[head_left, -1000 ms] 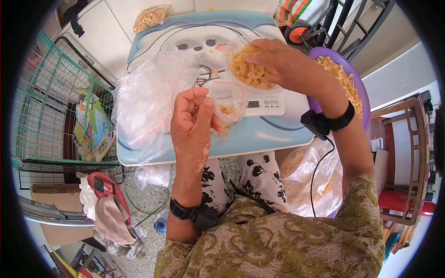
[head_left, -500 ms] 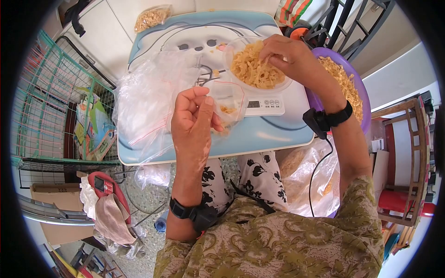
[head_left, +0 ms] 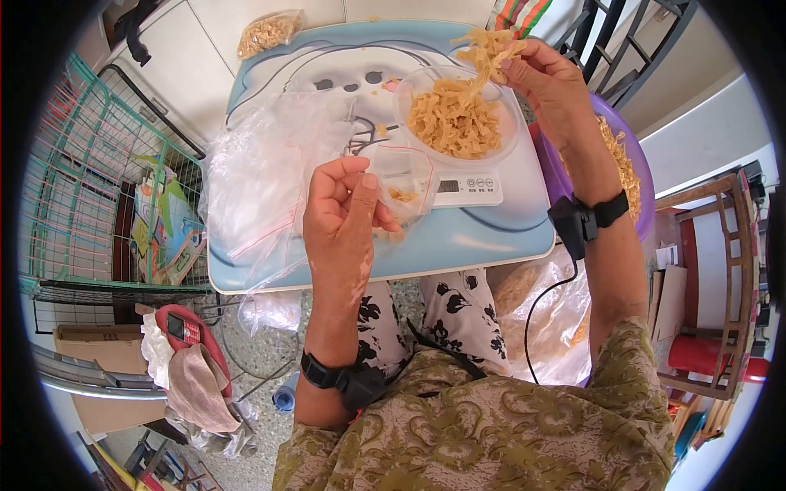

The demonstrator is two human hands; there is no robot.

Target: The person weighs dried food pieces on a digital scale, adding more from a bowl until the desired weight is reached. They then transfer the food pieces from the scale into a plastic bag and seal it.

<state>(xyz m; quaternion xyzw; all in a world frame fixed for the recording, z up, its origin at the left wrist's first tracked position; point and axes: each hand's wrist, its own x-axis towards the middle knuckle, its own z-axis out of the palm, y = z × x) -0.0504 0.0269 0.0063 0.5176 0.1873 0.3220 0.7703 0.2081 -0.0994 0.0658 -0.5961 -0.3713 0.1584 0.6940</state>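
Observation:
In the head view my right hand (head_left: 550,82) pinches a clump of dried yellowish strips (head_left: 487,51), lifted over the far right rim of a clear round bowl (head_left: 512,147). More strips (head_left: 450,123) are heaped in that bowl, which rests on a white digital scale (head_left: 485,196). Closer to my body, my left hand (head_left: 344,204) has thumb and fingers closed on the edge of a small clear zip bag (head_left: 417,168) with a red line. A few yellow bits show through that bag.
A pile of clear plastic bags (head_left: 250,172) covers the left of the cartoon-print table (head_left: 491,237). To the right stands a purple basin (head_left: 645,164) of strips. A filled bag (head_left: 268,33) lies at the back left edge, and a green wire cage (head_left: 106,180) stands left.
My right hand has risen from the bowl, up and to the right, with a clump of strips. My left hand and the zip bag have stayed almost in place.

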